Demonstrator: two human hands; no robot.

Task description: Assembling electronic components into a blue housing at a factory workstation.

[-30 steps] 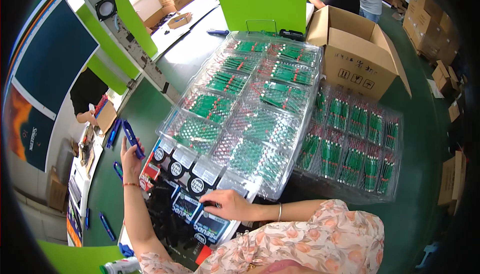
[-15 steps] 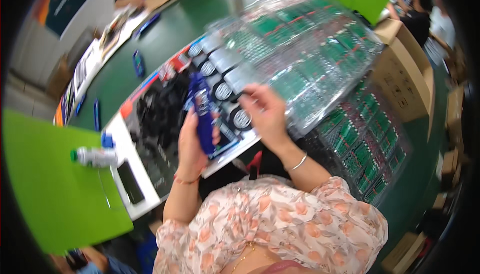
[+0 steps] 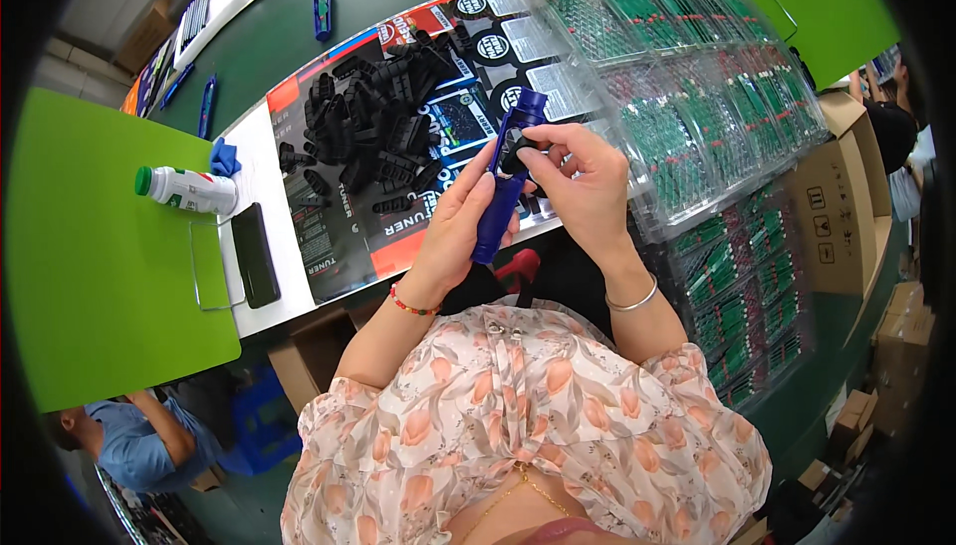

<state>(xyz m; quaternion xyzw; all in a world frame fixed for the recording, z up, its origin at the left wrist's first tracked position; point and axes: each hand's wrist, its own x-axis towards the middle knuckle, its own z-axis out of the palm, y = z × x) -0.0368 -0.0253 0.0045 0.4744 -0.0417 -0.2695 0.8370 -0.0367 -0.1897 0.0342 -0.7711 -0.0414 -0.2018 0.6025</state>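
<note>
My left hand [image 3: 458,218] is wrapped around a long dark-blue plastic housing [image 3: 498,214], tilted with its far end to the right. Thumb and fingers of my right hand [image 3: 590,191] pinch a small black molded piece [image 3: 512,150] against the upper part of that housing. The fingers partly cover the piece, so I cannot tell how far it sits inside. Just beyond and to the left lies a loose pile of black molded pieces [image 3: 363,127] on a printed sheet [image 3: 349,231].
Clear plastic trays [image 3: 687,191] of green circuit boards stand at right, beside a cardboard box [image 3: 846,201]. A green partition [image 3: 100,276], white bottle [image 3: 189,189] and phone [image 3: 256,256] are at left. Blue housings [image 3: 322,13] lie across the green table [image 3: 264,57]. Another person [image 3: 149,440] sits lower left.
The view has shifted and steadied. My right hand, earlier apart from the blue housing, has come to it and presses a black piece there. My left hand keeps its hold.
</note>
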